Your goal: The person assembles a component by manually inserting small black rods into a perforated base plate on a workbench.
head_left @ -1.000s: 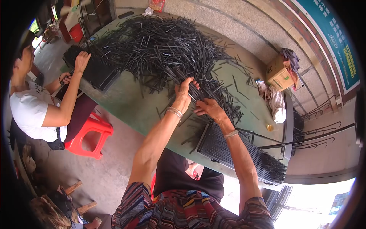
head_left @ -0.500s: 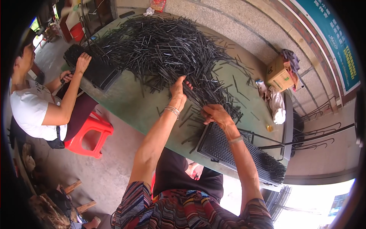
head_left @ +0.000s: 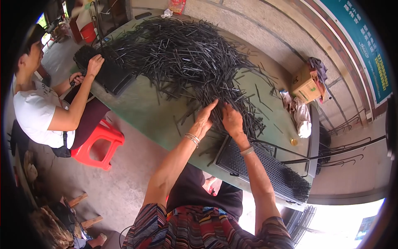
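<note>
A big heap of thin black strips (head_left: 182, 54), seemingly plastic, covers much of the green tabletop (head_left: 153, 112). Both my hands are at its near edge, a small gap apart, with strips between them. My left hand (head_left: 204, 119) has its thumb stretched out along the strips; its other fingers are mostly hidden. My right hand (head_left: 233, 121) bends its fingers down onto some strips, palm side out of sight. Just below my right wrist sits a black perforated block (head_left: 248, 159), its right end bristling with upright strips.
At left a co-worker (head_left: 41, 112) handles a similar black block (head_left: 116, 81). A red stool (head_left: 99, 145) stands under them. On the table's right lie a white cloth (head_left: 302, 118), a cardboard box (head_left: 306, 85) and a small yellow roll (head_left: 294, 141). Thin metal rods (head_left: 286, 159) stick out beside my block.
My right hand has moved up and left from the block's edge into the strips. My left hand has shifted slightly down and right, so the two hands are closer together.
</note>
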Demonstrator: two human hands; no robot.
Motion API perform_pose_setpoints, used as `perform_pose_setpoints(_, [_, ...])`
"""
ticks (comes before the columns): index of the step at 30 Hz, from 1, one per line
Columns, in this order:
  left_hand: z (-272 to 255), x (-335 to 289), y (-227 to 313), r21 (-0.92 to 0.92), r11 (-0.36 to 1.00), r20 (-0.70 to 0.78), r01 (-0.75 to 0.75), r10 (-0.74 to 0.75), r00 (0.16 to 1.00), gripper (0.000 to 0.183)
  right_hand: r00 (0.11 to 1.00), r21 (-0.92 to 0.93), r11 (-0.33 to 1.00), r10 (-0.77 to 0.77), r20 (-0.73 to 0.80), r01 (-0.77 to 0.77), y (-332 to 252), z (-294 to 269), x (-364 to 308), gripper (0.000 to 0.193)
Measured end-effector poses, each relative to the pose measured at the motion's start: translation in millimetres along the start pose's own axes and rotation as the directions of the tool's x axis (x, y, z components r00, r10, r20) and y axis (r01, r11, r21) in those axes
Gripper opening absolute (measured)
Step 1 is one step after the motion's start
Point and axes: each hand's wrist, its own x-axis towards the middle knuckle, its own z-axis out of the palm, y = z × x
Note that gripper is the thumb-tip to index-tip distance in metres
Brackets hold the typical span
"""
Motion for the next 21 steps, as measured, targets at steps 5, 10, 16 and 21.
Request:
perform_pose_setpoints(5, [-18.1,-1.8,-0.8,0.097,0.993,-0.074,-0.072,0.079,0.994,0.016,0.988,-0.256,0.956,-0.119,0.096,0.14,-20.8,-1.6,-7.5,0.028])
perform_pose_setpoints(10, [-5.1,-18.7,-3.9,0.283,0.902,-0.069,-0.325,0.357,0.931,0.01,0.99,-0.055,0.997,0.065,0.123,-0.058,-59.6,-41.9,6.4,0.05])
perform_pose_setpoints(16, [-22.8,-10.5,-3.3,0.517,0.598,-0.006,-0.613,0.718,0.696,0.011,0.985,0.01,0.999,-0.046,0.168,0.045,-80.4,-19.2,8.4,0.047])
perform_pose_setpoints(21, [-13.7,-22.9,-5.6,0.899,0.259,0.031,-0.353,0.766,0.642,0.02,0.938,0.095,0.99,0.062,0.342,-0.1,-60.6,-11.9,14.5,0.034])
